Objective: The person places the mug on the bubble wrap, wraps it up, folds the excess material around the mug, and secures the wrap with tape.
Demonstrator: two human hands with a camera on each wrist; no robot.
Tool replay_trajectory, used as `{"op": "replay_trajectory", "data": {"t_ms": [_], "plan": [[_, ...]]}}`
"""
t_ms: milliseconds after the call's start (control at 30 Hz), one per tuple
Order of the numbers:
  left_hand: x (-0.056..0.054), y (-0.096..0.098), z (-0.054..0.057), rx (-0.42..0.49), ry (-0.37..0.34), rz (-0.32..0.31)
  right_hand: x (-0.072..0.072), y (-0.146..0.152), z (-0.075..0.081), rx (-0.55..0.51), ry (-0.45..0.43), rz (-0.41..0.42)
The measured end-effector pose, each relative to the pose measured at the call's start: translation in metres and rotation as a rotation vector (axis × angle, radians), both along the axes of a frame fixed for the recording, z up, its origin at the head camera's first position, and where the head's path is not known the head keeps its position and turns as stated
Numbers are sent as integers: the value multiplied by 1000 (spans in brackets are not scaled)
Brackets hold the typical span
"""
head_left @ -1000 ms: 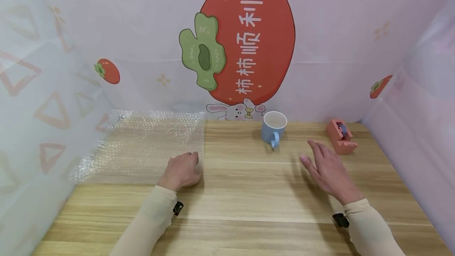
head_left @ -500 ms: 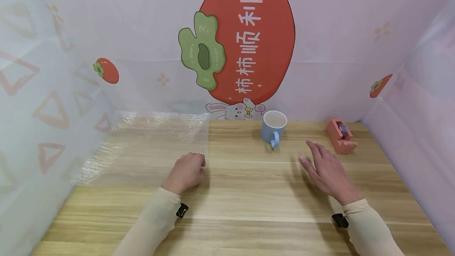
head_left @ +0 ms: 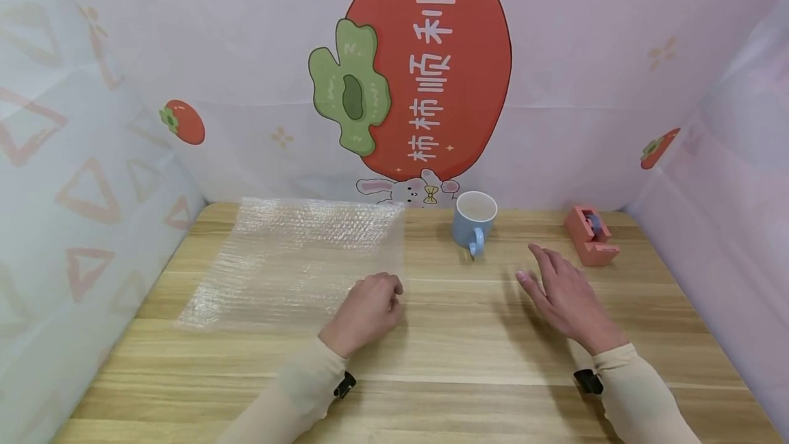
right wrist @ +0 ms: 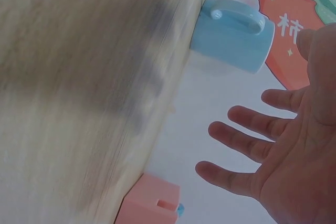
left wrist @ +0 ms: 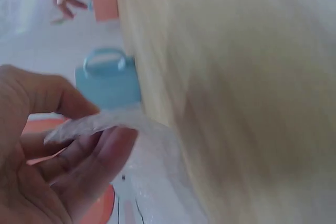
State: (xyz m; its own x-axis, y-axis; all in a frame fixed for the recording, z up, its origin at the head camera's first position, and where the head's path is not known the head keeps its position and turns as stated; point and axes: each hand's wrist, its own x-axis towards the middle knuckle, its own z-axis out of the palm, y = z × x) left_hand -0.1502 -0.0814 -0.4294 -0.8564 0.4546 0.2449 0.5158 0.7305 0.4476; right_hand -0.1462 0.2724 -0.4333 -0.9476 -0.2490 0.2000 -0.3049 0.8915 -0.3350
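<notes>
evidently, the left hand [head_left: 366,310] pinches the right side of a bubble-wrap sheet [head_left: 296,252] between thumb and fingers. the sheet covers the back left part of the table [head_left: 431,403], just inside its left edge. the right hand [head_left: 570,303] holds nothing, fingers spread wide, near the pink tape dispenser [head_left: 582,238] by the back right corner. a blue mug [head_left: 465,231] stands upright near the back edge. the step in hand looks like positioning the sheet; the next move seems to call for a light, level pull clear of the mug.
</notes>
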Motion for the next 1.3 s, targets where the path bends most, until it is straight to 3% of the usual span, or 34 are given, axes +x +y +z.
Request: {"op": "replay_trajectory", "data": {"t_ms": [300, 500, 833, 1300], "plan": [[10, 36, -4, 214, 179, 24, 1, 1, -1, 8, -11, -11], [13, 54, -5, 280, 179, -20, 0, 1, -2, 12, -6, -11], [14, 82, -18, 231, 172, -105, 2, 1, -2, 9, -30, -20], [18, 102, -21, 113, 155, -161, 1, 4, -6, -2, 2, -16]]}}
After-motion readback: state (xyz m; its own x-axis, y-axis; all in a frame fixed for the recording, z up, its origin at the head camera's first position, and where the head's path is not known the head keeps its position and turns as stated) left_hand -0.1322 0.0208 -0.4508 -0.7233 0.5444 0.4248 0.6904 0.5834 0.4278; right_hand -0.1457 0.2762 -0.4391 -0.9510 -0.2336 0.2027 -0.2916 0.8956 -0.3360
